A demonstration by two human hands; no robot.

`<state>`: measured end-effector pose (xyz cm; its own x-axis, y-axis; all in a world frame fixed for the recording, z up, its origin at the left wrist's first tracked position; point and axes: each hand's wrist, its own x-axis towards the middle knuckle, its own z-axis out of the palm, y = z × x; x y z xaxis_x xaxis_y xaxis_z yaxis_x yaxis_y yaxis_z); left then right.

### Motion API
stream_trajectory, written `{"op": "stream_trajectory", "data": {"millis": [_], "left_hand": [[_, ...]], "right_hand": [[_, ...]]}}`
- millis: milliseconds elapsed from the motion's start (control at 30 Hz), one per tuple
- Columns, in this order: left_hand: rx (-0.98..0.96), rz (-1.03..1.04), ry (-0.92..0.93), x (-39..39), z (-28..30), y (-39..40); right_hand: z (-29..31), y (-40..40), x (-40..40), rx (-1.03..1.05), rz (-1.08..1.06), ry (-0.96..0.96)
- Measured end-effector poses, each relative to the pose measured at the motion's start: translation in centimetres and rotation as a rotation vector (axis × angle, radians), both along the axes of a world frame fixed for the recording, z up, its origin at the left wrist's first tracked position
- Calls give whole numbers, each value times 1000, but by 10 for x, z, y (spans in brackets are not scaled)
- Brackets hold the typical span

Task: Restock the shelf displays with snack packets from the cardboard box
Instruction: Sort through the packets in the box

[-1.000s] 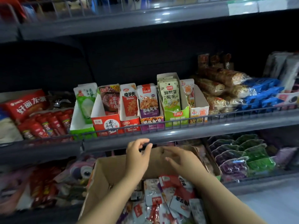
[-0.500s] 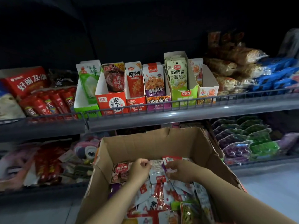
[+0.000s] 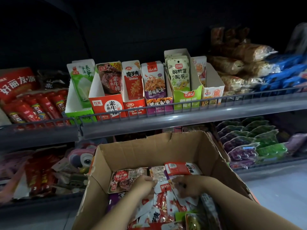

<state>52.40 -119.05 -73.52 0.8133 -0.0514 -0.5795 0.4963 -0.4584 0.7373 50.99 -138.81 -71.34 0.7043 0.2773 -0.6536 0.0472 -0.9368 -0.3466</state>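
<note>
A dim shop shelf (image 3: pixel 166 121) fills the view, running wide above and beyond both hands. On it, straight above the hands, stands a row of open display cartons (image 3: pixel 108 103), each holding upright snack packets in green, red, purple and pale green. Up and to the left of the hands lie red tube snacks (image 3: pixel 38 108); up and to the right lie brown wrapped rolls (image 3: pixel 239 63) and blue packs (image 3: pixel 285 75). A lower shelf (image 3: pixel 265 166), to the right of the hands, carries purple and green pouches (image 3: pixel 252 146); to their left it holds red packs and a pink toy (image 3: pixel 83 158).

A cardboard box (image 3: pixel 157 151) sits open in front of the shelf, and both hands reach down inside it. It is filled with loose snack packets (image 3: pixel 159 206), mostly red and white, piled under and around the hands.

The left hand (image 3: pixel 143 184) is curled, fingers pinching the edge of a white packet (image 3: pixel 163 186) that lies between the two hands. Just left of it, touching it, lies a dark red packet (image 3: pixel 123 180). The right hand (image 3: pixel 189 185) is curled over the pile just right of the white packet; whether it grips anything cannot be told. A red packet (image 3: pixel 180 168) lies just beyond the right hand.
</note>
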Motion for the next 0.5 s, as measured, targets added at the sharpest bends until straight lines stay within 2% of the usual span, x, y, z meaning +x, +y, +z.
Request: {"op": "stream_trajectory", "data": {"millis": [167,300,500], "left_hand": [[-218,113,96,-1,-3,-4],[-343,150,170,-7,3,-10],[-173,126,22,-7,14,-9]], "right_hand": [[-4,3,-1,87,-47,-26],[-8,6,0,64,-43,-81],[-8,8,0,96,-86,-274]]}}
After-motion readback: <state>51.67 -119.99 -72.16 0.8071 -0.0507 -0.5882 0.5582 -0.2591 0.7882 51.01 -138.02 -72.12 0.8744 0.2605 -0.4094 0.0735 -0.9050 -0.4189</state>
